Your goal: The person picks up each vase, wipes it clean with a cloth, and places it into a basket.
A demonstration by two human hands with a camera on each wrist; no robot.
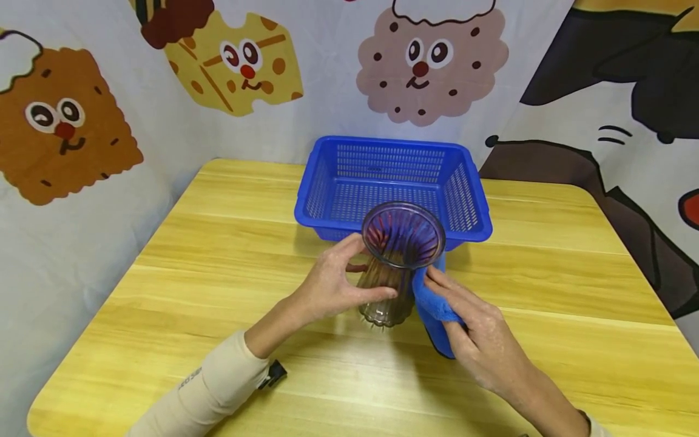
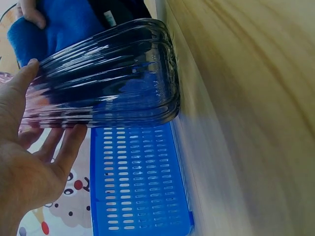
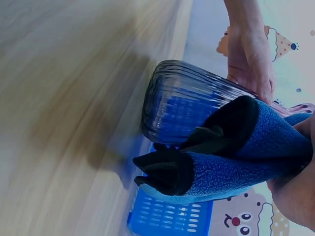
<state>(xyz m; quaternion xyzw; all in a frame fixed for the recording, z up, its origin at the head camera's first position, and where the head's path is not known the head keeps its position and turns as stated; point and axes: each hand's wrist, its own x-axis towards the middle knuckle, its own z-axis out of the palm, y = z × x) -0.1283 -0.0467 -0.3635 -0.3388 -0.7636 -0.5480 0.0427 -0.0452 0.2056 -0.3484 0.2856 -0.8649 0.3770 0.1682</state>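
Note:
A ribbed, purple-tinted glass vase (image 1: 386, 297) with a flared rim leans slightly over the table. My left hand (image 1: 333, 279) grips it around the neck, thumb in front and fingers behind. In the left wrist view the vase's base (image 2: 162, 73) is close to the tabletop; whether it touches is hard to tell. My right hand (image 1: 480, 334) holds a blue cloth (image 1: 434, 303) against the vase's right side, near the rim. Dark-edged folds of the cloth (image 3: 231, 172) hang below the right hand in the right wrist view.
A blue plastic basket (image 1: 388, 194) with slotted walls stands just behind the vase. The wooden table (image 1: 218, 243) extends to both sides. A cloth with cartoon faces (image 1: 327, 60) hangs beyond the table's back edge.

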